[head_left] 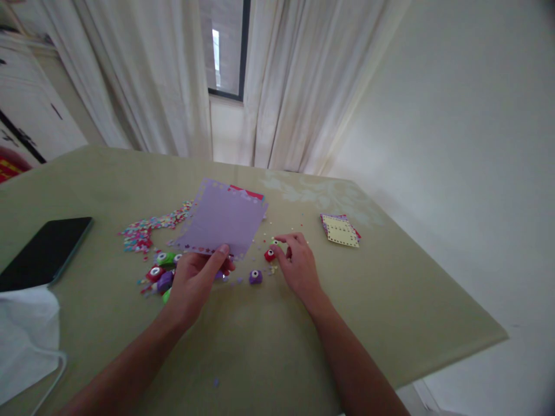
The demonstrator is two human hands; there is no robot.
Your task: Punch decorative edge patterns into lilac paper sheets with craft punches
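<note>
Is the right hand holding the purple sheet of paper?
No, the left hand grips the purple sheet by its near edge, while the right hand is apart from it.

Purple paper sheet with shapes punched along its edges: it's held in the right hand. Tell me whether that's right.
Wrong hand: the head view shows the left hand holding the purple paper sheet. Its edges are indeed punched.

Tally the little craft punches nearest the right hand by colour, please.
Red punch: 1
Green punch, partly hidden by the fingers: 1
Purple punch: 1
Total visible near the right hand: 3
</note>
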